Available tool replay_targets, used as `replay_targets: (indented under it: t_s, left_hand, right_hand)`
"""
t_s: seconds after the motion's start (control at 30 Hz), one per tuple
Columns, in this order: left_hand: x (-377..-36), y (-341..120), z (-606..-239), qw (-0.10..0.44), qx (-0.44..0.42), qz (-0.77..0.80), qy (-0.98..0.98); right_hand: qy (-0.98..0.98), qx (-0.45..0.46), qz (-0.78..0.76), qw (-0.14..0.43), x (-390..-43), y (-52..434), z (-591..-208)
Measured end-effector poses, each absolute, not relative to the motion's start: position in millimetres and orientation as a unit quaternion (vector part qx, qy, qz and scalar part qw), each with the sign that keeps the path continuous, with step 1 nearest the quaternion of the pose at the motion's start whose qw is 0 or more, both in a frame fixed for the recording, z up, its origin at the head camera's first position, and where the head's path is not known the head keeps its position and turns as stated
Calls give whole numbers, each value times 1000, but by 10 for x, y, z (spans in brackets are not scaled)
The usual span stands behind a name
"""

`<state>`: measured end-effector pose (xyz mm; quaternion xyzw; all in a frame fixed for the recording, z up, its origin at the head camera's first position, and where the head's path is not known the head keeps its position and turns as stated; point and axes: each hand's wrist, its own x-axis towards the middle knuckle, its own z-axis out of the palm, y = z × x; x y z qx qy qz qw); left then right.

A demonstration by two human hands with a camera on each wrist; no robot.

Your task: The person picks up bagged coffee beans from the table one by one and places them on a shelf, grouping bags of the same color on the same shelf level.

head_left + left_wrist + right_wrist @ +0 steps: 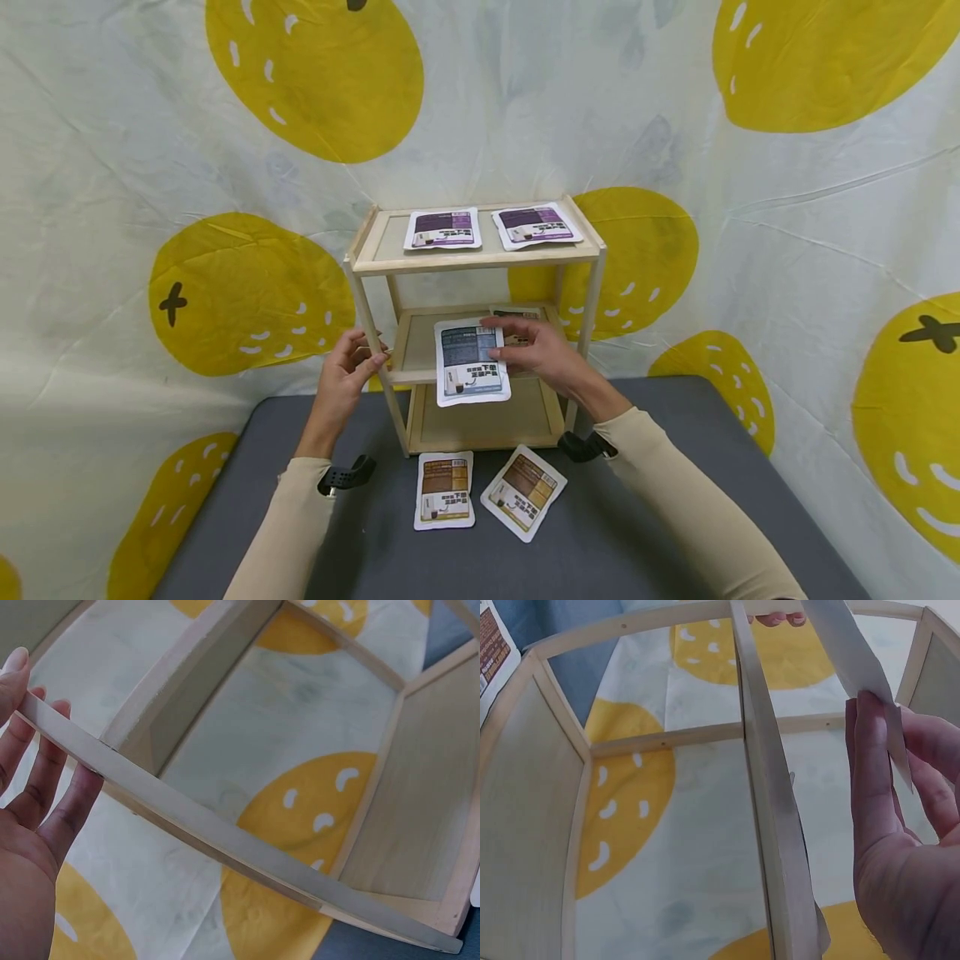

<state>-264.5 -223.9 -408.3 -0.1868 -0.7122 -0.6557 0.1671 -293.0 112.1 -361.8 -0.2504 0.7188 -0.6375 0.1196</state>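
My right hand (543, 358) pinches a white flat pouch with a blue label (471, 367) by its right edge, thumb in front. The pouch is held in front of the middle tier of a wooden shelf rack (450, 421). In the right wrist view the pouch (847, 652) appears nearly edge-on between thumb and fingers. My left hand (345, 371) holds the rack's left front post (187, 806), thumb on one side and fingers on the other. Another pouch (517, 313) lies on the middle tier at the right, partly hidden by my right hand.
Two purple-label pouches, one at left (442, 230) and one at right (536, 225), lie on the top tier. Two brown-label pouches, one straight (444, 492) and one turned (523, 493), lie on the dark grey table (630, 525) before the rack. A patterned cloth (480, 100) hangs behind.
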Motion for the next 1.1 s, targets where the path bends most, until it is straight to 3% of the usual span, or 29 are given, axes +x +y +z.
replay_targets:
  t_s: [0.57, 1.1]
  left_hand:
    - [-2636, -2251, -4073, 168, -182, -647, -721]
    - [-2661, -2247, -4088, 166, -189, -654, -713]
  right_hand:
    - [756, -241, -604, 74, -3118, 1000, -3534]
    - [767, -227, -594, 84, -3243, 890, -3492]
